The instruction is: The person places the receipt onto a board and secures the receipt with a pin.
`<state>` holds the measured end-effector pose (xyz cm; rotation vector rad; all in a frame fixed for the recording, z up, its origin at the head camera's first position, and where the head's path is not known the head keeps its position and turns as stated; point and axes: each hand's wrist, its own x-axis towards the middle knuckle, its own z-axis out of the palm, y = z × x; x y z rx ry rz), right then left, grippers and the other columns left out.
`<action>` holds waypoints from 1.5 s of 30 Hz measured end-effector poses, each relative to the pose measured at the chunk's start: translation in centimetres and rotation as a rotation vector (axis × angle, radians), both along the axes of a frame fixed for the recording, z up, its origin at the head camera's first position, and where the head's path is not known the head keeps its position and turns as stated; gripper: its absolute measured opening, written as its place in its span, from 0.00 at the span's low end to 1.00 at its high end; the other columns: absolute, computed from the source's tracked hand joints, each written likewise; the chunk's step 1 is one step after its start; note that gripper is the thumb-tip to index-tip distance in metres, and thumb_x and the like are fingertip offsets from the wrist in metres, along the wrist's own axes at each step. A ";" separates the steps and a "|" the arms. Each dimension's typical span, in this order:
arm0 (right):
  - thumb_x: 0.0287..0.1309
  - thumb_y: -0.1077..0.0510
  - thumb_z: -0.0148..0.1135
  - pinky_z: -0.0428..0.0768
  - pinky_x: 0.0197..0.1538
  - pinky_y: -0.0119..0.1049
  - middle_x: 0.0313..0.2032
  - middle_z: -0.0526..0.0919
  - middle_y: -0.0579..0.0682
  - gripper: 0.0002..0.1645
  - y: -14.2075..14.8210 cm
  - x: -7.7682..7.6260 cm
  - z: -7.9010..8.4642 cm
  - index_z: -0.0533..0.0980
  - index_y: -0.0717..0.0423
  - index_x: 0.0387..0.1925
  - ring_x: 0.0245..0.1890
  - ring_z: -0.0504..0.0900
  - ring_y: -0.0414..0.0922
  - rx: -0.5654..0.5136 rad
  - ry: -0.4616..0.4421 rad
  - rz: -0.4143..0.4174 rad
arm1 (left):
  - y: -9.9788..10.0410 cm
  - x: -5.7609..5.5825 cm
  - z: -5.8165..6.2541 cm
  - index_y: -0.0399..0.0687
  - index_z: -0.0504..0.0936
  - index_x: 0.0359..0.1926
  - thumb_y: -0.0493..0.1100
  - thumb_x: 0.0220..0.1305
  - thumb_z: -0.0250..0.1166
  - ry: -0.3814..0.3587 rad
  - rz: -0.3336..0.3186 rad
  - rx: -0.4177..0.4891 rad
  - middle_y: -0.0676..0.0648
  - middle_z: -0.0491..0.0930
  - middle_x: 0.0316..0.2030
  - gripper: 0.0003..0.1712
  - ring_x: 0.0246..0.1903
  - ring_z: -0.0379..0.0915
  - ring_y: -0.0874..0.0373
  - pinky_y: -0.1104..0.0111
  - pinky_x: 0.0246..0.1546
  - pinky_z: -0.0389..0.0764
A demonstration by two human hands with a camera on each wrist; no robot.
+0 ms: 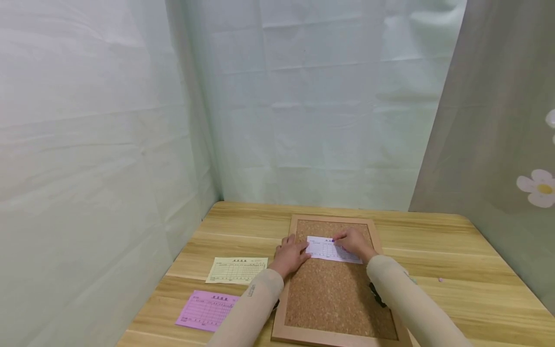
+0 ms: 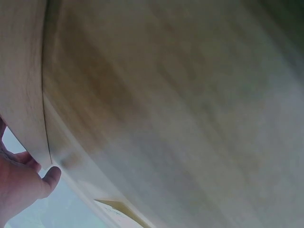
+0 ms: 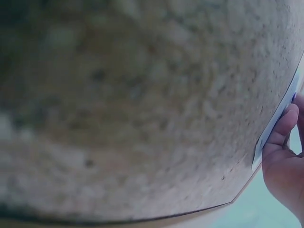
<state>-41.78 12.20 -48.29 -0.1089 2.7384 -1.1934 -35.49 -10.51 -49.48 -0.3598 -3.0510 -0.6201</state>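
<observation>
A cork board (image 1: 338, 299) in a light wooden frame lies on the table, and a white printed slip (image 1: 320, 249) lies across its upper part. My right hand (image 1: 352, 242) pinches a small purple pushpin (image 1: 333, 240) at the slip's top edge, thumb and forefinger together. In the right wrist view, my right hand (image 3: 285, 161) is close over the slip (image 3: 275, 118), with a bit of purple at the fingertips. My left hand (image 1: 289, 255) rests on the board's left frame, fingers extended, its fingertips at the slip's left edge. The left wrist view shows the left thumb (image 2: 51, 178) beside the frame.
Left of the board lie a yellow printed slip (image 1: 238, 270) and, nearer, a pink one (image 1: 208, 311), partly behind the left sleeve. A tiny pink object (image 1: 440, 279) sits on the wooden table (image 1: 468, 246) to the right. Pale curtains (image 1: 321, 106) hang around the table.
</observation>
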 end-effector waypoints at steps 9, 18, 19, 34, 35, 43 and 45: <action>0.61 0.61 0.67 0.73 0.44 0.44 0.43 0.84 0.51 0.08 -0.2 -0.1 0.0 0.87 0.54 0.41 0.41 0.75 0.49 0.008 -0.001 0.016 | -0.4 0.0 0.1 0.52 0.76 0.66 0.54 0.71 0.60 0.004 0.001 0.010 0.32 0.57 0.72 0.26 0.70 0.51 0.35 0.40 0.63 0.59; 0.61 0.59 0.68 0.72 0.42 0.42 0.37 0.82 0.50 0.05 -0.5 -0.3 -0.2 0.85 0.56 0.37 0.37 0.75 0.48 -0.001 -0.013 -0.052 | -0.4 0.1 0.0 0.52 0.76 0.66 0.54 0.71 0.60 0.008 -0.001 0.008 0.32 0.58 0.71 0.26 0.70 0.51 0.36 0.40 0.62 0.60; 0.61 0.60 0.68 0.72 0.41 0.41 0.36 0.82 0.50 0.05 -0.5 -0.3 -0.3 0.85 0.56 0.37 0.37 0.75 0.48 -0.001 -0.012 -0.059 | -0.3 0.1 0.0 0.52 0.76 0.66 0.54 0.71 0.60 0.010 -0.002 0.005 0.33 0.58 0.71 0.26 0.70 0.51 0.36 0.40 0.62 0.60; 0.59 0.62 0.67 0.69 0.29 0.36 0.23 0.75 0.49 0.07 0.1 -0.6 -0.3 0.85 0.60 0.39 0.24 0.71 0.44 -0.072 -0.058 -0.101 | 0.4 0.2 0.1 0.53 0.75 0.67 0.55 0.71 0.59 0.004 -0.009 0.003 0.33 0.57 0.72 0.27 0.71 0.50 0.36 0.40 0.63 0.58; 0.59 0.62 0.67 0.69 0.28 0.36 0.22 0.74 0.49 0.07 0.2 -0.6 -0.2 0.84 0.60 0.39 0.24 0.71 0.44 -0.077 -0.062 -0.106 | 0.5 0.3 0.1 0.53 0.76 0.67 0.55 0.71 0.59 0.005 -0.011 0.003 0.33 0.57 0.72 0.26 0.71 0.51 0.36 0.40 0.63 0.58; 0.59 0.62 0.66 0.71 0.31 0.37 0.29 0.76 0.52 0.11 0.3 0.1 0.2 0.82 0.62 0.43 0.29 0.73 0.46 -0.059 -0.047 -0.134 | 0.8 0.2 0.1 0.52 0.75 0.67 0.54 0.71 0.59 0.006 -0.024 0.013 0.32 0.56 0.72 0.27 0.70 0.51 0.36 0.40 0.63 0.58; 0.59 0.62 0.66 0.71 0.32 0.37 0.31 0.77 0.53 0.12 0.4 0.3 0.3 0.81 0.63 0.44 0.31 0.74 0.47 -0.049 -0.038 -0.131 | 0.8 0.2 0.0 0.52 0.75 0.67 0.54 0.72 0.59 0.002 -0.025 0.014 0.32 0.56 0.72 0.26 0.71 0.50 0.36 0.40 0.64 0.58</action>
